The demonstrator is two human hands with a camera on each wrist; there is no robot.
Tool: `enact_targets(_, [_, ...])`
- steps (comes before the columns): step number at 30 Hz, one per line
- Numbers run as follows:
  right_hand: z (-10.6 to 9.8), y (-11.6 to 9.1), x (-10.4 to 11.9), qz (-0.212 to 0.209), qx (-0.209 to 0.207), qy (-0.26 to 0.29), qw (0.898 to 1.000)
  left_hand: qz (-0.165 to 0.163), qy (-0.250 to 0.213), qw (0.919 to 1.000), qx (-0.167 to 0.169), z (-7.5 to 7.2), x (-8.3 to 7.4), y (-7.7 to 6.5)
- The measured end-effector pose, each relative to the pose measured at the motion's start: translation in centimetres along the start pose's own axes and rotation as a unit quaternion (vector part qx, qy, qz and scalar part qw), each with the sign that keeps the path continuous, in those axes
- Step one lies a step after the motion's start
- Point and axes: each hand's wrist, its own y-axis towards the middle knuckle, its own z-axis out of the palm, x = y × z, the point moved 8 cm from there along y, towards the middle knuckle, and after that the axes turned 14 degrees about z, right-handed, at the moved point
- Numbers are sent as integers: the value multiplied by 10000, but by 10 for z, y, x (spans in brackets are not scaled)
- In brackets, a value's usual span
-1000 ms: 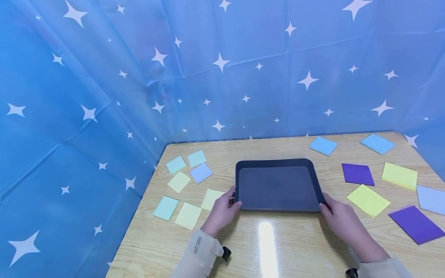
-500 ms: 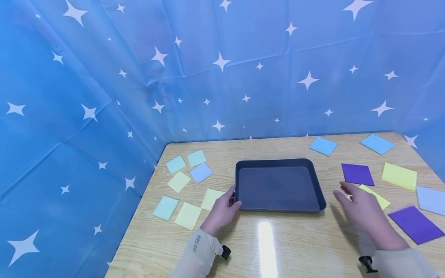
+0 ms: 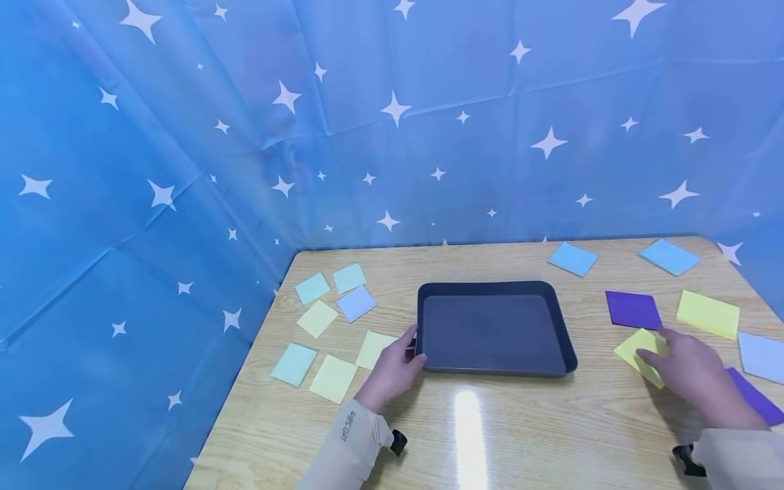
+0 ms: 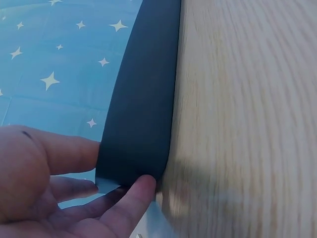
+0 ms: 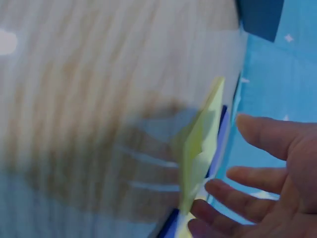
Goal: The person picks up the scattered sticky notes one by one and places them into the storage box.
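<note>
A dark rectangular baking tray sits on the wooden table. At its front left corner, my left hand grips the tray; in the left wrist view, thumb and fingers lie round that corner. My right hand is over a flat yellow square, partly covering it. In the right wrist view, the thumb stands apart from the loosely bent fingers, with the yellow square beside the fingertips. Whether they touch it I cannot tell.
Right of the tray lie purple, yellow, pale blue and blue squares. Several smaller mint, cream and lilac squares lie to the left. A starry blue curtain hangs behind the table.
My right hand has let go of the tray's right front corner and moved right to the yellow square. The left hand keeps its place at the tray.
</note>
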Motion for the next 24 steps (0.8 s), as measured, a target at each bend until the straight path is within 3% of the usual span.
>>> enact_targets(4, [4, 3, -6, 58, -17, -322, 9995, -76, -109, 9999, 81, -2, 0, 1])
enact_targets(8, [7, 6, -16, 463, -57, -301, 9985, -284, -231, 9992, 142, -4, 1, 1])
enact_targets(13, [11, 14, -26, 916, 256, -259, 9951, -367, -222, 9989, 164, -3, 1, 0])
enact_targets(20, [11, 21, -31, 885, 573, -144, 9943, -352, -176, 9992, 119, -3, -1, 1])
enact_targets(24, [8, 19, -34, 941, 447, 59, 9945, -369, -193, 9991, 112, -2, 0, 1])
